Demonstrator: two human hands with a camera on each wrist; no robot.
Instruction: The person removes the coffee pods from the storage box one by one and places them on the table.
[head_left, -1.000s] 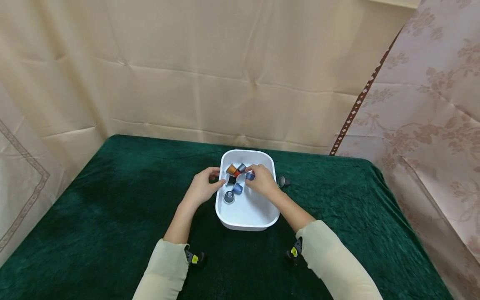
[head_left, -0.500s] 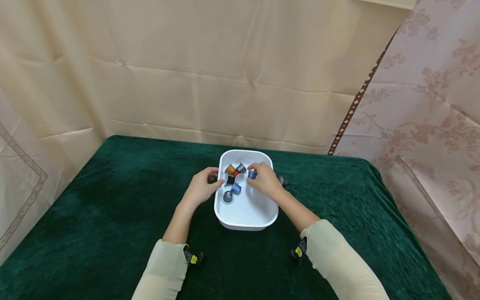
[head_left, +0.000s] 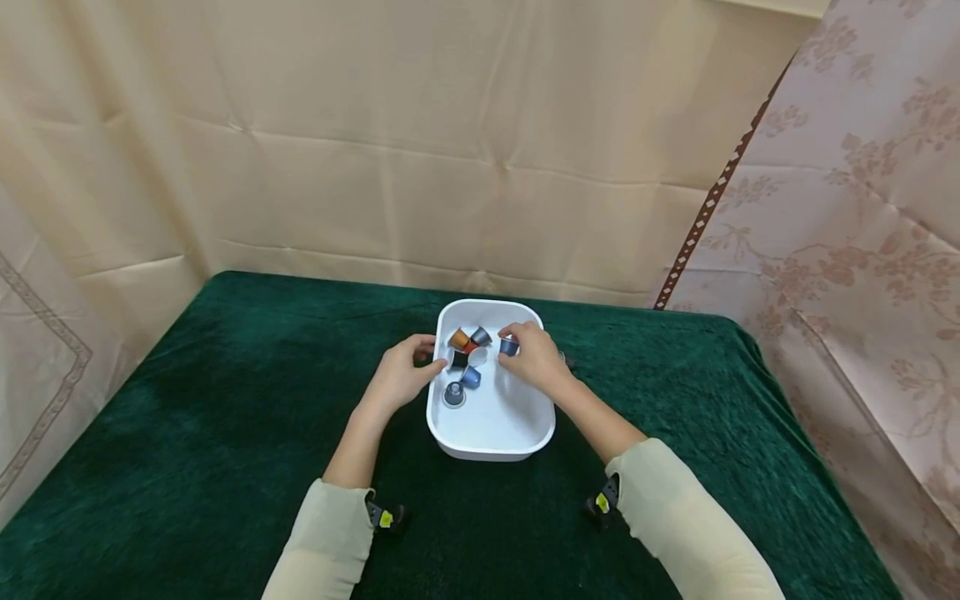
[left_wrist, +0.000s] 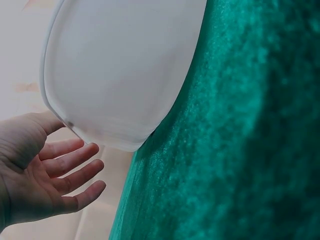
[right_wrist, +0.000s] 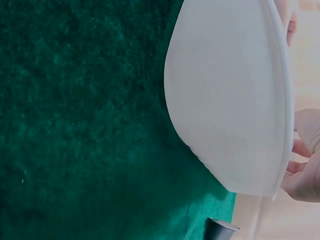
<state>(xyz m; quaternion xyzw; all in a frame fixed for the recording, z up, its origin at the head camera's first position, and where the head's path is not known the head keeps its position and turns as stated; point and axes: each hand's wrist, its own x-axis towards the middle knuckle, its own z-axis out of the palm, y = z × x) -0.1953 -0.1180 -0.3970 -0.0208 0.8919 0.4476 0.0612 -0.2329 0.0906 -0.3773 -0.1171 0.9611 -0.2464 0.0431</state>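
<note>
Inside a white plastic tub (head_left: 491, 446), my right hand (head_left: 534, 354) pinches a dark blue coffee capsule (head_left: 509, 346) between thumb and fingers. My left hand (head_left: 401, 375) is at the tub's left side, thumb over the rim and relaxed fingers spread outside; the left wrist view shows these fingers (left_wrist: 75, 165) fanned beside the outer wall. Left of the held capsule lie an orange capsule (head_left: 459, 338), a grey-blue one (head_left: 481, 336), a partly hidden red one (head_left: 470, 347), and a black one (head_left: 460, 360). Nearer are a blue capsule (head_left: 471, 377) and a grey capsule (head_left: 453, 394) standing upright.
Another grey capsule (right_wrist: 221, 230) lies outside the tub on the green cloth (head_left: 225, 433), mostly behind the right hand in the head view. A beige curtain (head_left: 420, 150) hangs behind the table's far edge. The tub's walls rise around the capsules.
My right hand has moved slightly right with the dark blue capsule, away from the pile, and the capsule has turned more upright. My left hand stays at the tub's rim.
</note>
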